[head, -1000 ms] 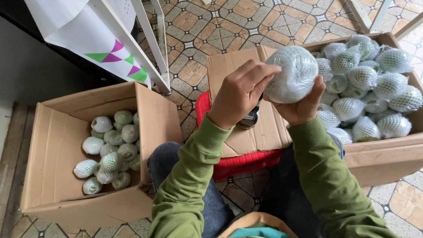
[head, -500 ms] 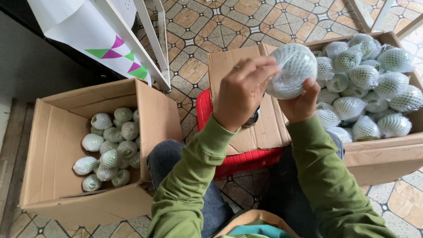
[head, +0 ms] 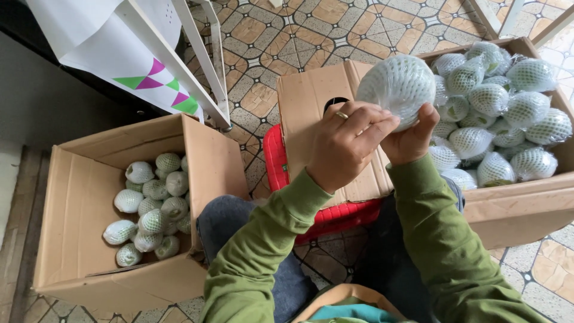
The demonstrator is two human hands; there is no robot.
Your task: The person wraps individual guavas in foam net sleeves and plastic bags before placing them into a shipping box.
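From the head camera, we look down on a seated person in green sleeves, both hands raised over the tiled floor [head: 299,36]. Our left hand [head: 347,146], a ring on one finger, and right hand [head: 412,140] share a grip on one round fruit in white foam netting [head: 399,87], held in the air above the flap of the right-hand cardboard box [head: 514,209]; left fingers curl against its lower side, right fingers cup it from beneath. That box is heaped with netted fruit [head: 496,101] up to its rim. The left-hand box [head: 78,239] holds a smaller cluster of wrapped fruit [head: 149,206] against its right wall. A red plastic stool [head: 278,158] stands between the boxes.

We judge the hold light: the netting could slide on the fruit's skin and let it slip to the hard tiles and bruise. The heaped pile could also shed a fruit over the rim if nudged.
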